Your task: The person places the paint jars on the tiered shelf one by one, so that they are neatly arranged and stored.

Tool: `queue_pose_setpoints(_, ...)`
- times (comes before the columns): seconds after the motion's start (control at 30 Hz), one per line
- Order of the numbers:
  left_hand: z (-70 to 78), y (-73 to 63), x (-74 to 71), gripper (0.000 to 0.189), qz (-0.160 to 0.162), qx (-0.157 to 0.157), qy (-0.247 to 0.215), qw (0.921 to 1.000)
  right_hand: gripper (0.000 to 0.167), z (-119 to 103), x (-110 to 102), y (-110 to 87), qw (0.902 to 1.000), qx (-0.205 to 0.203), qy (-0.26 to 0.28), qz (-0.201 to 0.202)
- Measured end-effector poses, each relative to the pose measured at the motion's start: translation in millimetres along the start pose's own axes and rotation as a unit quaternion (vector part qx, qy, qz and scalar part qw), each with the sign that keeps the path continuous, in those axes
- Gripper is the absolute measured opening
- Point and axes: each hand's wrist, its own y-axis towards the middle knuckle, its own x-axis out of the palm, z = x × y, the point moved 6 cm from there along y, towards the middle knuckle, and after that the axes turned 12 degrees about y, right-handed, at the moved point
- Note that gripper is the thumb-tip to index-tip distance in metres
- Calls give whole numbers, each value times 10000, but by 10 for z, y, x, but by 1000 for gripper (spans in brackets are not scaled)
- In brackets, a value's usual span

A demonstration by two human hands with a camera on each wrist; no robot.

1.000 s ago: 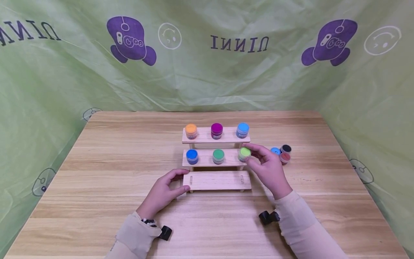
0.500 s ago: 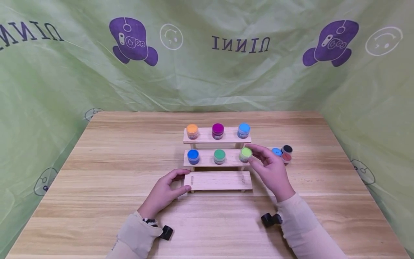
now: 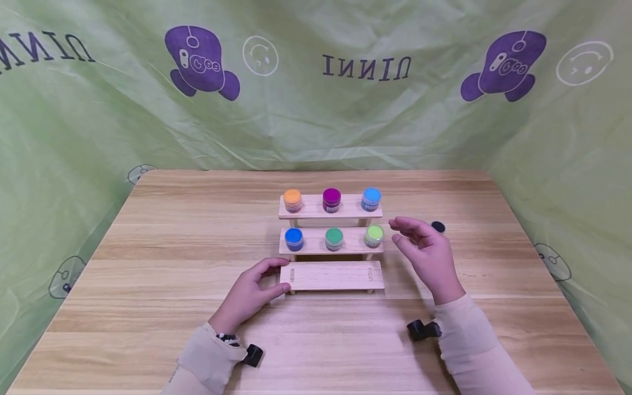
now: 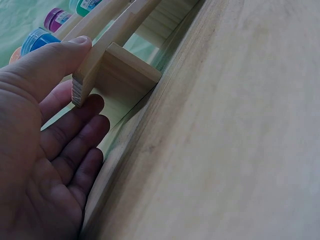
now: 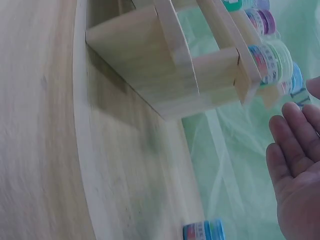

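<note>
A three-step wooden display rack (image 3: 332, 275) stands mid-table. My left hand (image 3: 253, 291) holds the left end of its lowest step; in the left wrist view the thumb (image 4: 79, 41) lies on top and fingers curl at the end. My right hand (image 3: 425, 255) hovers just right of the rack, fingers loosely bent, holding nothing. Nearest to it, a light green jar (image 3: 373, 236) sits at the middle step's right end, beside a green jar (image 3: 333, 238) and a dark blue jar (image 3: 293, 239). Orange (image 3: 292, 201), purple (image 3: 332, 200) and light blue (image 3: 371, 199) jars line the top step.
A black-lidded jar (image 3: 438, 226) shows beyond my right hand, which hides other jars there. The right wrist view has a blue jar (image 5: 202, 230) on the table. Green printed cloth (image 3: 296, 120) surrounds the wooden table (image 3: 173, 236).
My right hand has let go of the light green jar and moved right, away from it. The jar stays on the middle step. My left hand has kept its place.
</note>
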Motion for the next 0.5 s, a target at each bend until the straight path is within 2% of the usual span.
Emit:
queue_pose_setpoints(0.13,7,-1,-7,48,28,59,11,10000,28,18,-71,4,9998,51,3,182)
queue_pose_setpoints(0.27,24,-3,-16,47,62,121,17,9999,27,47,-142,-6,9982,95,189,567)
queue_pose_setpoints(0.5,28,-7,-15,47,43,126,-39,9999,26,136,-267,-1,9886,179,838,1235)
